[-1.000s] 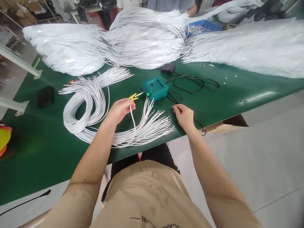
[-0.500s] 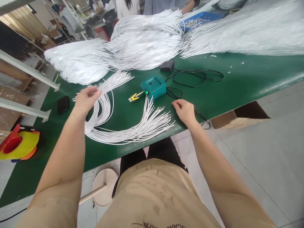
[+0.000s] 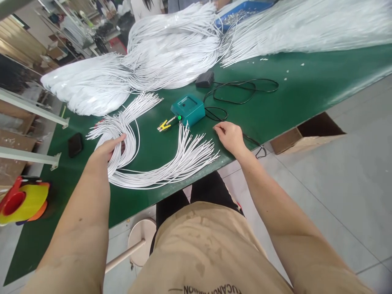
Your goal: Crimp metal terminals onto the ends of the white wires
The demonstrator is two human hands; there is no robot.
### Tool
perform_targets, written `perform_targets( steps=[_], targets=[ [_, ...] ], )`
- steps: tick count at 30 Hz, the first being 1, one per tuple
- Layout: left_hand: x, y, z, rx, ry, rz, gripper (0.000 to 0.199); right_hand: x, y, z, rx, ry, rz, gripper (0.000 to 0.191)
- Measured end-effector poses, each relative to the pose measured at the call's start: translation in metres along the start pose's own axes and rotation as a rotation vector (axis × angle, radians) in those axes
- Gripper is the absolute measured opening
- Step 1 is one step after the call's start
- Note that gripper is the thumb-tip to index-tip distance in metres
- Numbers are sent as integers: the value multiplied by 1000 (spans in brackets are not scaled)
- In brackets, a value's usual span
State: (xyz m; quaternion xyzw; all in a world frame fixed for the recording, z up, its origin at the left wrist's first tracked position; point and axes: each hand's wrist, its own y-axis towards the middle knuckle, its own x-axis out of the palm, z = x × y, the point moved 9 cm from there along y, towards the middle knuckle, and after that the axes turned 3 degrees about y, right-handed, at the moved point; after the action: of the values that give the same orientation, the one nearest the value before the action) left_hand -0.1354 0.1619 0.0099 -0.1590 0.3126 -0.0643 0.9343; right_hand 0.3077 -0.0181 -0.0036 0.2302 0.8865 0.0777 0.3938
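A looped bundle of thin white wires (image 3: 159,173) lies on the green table, its loose ends fanned out to the right. My left hand (image 3: 107,149) is closed around the loop at its left side, thumb over the wires and fingers mostly hidden beneath. Near the front edge of the table, right of the fanned ends, is my right hand (image 3: 230,135), its fingertips pressed together. Whatever it may hold cannot be made out. Between and beyond the hands stands a teal box (image 3: 190,109) with a green button and a yellow clip-like piece (image 3: 164,125) at its left.
Large piles of white wire (image 3: 174,49) line the back, with a blue tray (image 3: 245,12) of small metal parts behind. A black pedal-like block (image 3: 205,79) with a cable sits past the box. A cardboard box (image 3: 306,132) is below the right edge; tape rolls (image 3: 24,200) lie left.
My left hand has come down from above the loop and now grips the wires. My right hand keeps its pinched shape beside the wire ends. The whole view has shifted slightly.
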Motion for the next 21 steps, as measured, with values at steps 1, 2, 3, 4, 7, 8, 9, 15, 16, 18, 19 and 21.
perform_targets(
  steps=[1,2,3,4,7,8,9,15,16,18,19,21],
  targets=[
    [2,-1,-3,-44,-27,-28,63,0,0,0,0,0,1,25],
    [3,-3,-5,-73,-53,-41,66,0,0,-1,-3,0,2,25],
    [2,-6,-5,-84,-77,-38,68,0,0,-1,-6,1,3,25],
    [0,-11,-5,-82,-101,-30,69,0,1,-1,-10,2,4,25],
    [-4,-33,0,-29,-127,-17,67,1,1,0,-12,4,3,25],
    [-4,-42,3,0,-96,-27,64,1,1,0,-10,4,-1,25],
    [0,-50,6,20,-36,-65,61,1,1,0,-7,3,-2,25],
    [23,-84,13,85,471,-295,62,1,0,0,13,-6,-6,26],
    [16,-85,14,94,506,-250,63,1,0,0,9,-8,-5,26],
    [-2,-85,11,91,525,-156,63,2,0,0,-1,-14,3,26],
    [-14,-85,6,80,523,-113,61,2,0,0,-8,-15,5,26],
    [-44,-84,-11,48,511,18,59,2,0,0,-19,-13,4,27]
  ],
)
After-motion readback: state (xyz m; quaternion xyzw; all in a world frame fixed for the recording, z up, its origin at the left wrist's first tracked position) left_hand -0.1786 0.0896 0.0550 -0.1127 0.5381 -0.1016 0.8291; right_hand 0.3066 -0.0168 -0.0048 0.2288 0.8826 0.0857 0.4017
